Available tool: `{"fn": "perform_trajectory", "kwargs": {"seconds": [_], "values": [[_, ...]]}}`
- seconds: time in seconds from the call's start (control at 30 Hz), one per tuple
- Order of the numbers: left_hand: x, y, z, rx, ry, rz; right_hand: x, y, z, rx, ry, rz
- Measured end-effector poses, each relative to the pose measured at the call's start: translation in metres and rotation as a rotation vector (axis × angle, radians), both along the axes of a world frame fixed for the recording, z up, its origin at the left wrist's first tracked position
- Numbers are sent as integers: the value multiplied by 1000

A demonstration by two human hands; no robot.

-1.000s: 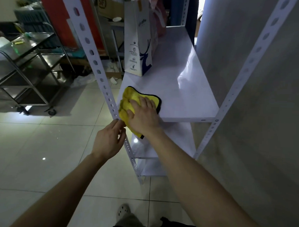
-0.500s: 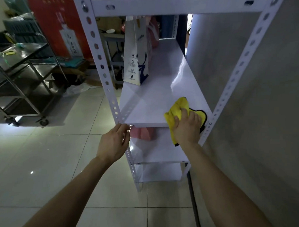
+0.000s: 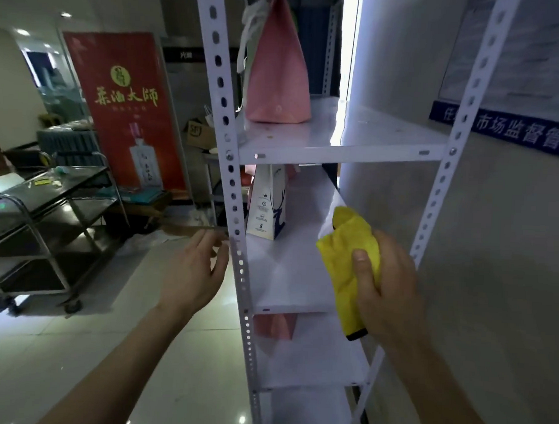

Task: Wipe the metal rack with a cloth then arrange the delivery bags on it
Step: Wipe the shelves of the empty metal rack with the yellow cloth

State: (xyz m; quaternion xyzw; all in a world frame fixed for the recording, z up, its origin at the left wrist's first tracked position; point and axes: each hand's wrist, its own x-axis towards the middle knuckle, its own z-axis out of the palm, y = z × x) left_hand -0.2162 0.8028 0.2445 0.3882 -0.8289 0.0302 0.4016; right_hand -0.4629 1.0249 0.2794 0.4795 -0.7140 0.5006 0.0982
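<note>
A white metal rack [image 3: 338, 150] with perforated posts stands against the grey wall. My right hand [image 3: 387, 280] grips a yellow cloth [image 3: 350, 253], lifted off the middle shelf [image 3: 285, 276] near its right front corner. My left hand [image 3: 195, 269] is open, fingers loosely spread just left of the front left post [image 3: 235, 229]. A pink bag [image 3: 278, 70] stands on the upper shelf. A white bag with a blue deer print [image 3: 269, 205] stands at the back of the middle shelf. Another pink bag [image 3: 275, 325] shows on the shelf below.
A steel trolley [image 3: 47, 227] stands to the left on the tiled floor. Behind it is a red banner [image 3: 125, 109] and a cardboard box [image 3: 200, 133]. The grey wall [image 3: 494, 253] runs close along the rack's right side.
My right hand has lifted the cloth off the middle shelf. My left hand has let go of the front post and opened. The view has tilted up to show the upper shelf.
</note>
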Motion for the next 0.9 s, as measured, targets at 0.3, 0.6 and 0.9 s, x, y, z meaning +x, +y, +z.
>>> {"fn": "perform_trajectory", "kwargs": {"seconds": [0.3, 0.6, 0.9], "values": [[-30, -32, 200, -65, 430, -63, -46, -79, 193, -110, 367, 93], [-81, -49, 300, -188, 465, -140, -72, -166, 182, 490, 322, 292], [-95, -59, 286, -288, 514, -13, -29, -211, 219, 648, 259, 502]]}}
